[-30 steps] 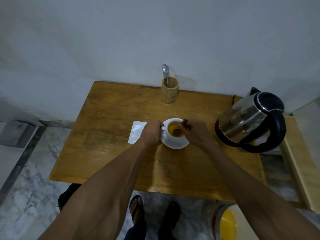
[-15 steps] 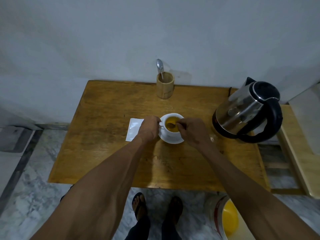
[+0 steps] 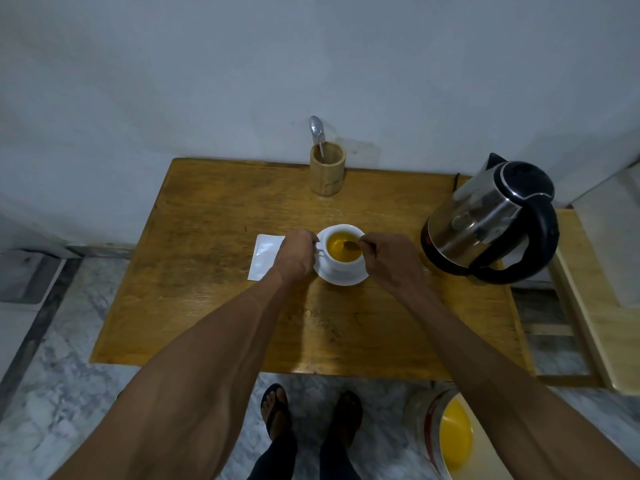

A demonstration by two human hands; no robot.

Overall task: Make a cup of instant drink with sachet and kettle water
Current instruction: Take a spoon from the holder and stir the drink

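A white cup point(image 3: 341, 261) with yellow-brown liquid stands on a white saucer point(image 3: 341, 278) in the middle of the wooden table point(image 3: 214, 289). My left hand point(image 3: 296, 252) grips the cup's handle on its left side. My right hand point(image 3: 389, 259) pinches a spoon point(image 3: 351, 244) whose bowl dips into the liquid. A white sachet point(image 3: 264, 255) lies flat just left of the cup, partly under my left hand. The steel kettle point(image 3: 485, 216) with its black handle stands at the right of the table.
A bamboo holder point(image 3: 327, 168) with another spoon point(image 3: 316, 128) stands at the table's back edge by the wall. A light wooden board point(image 3: 588, 299) adjoins the table on the right. A bucket with yellow inside point(image 3: 450, 434) sits on the marble floor near my feet.
The spoon's bowl has shifted inside the cup from the near side toward the right rim, with my right hand moving slightly. My left hand has stayed on the handle. The camera has tilted a little.
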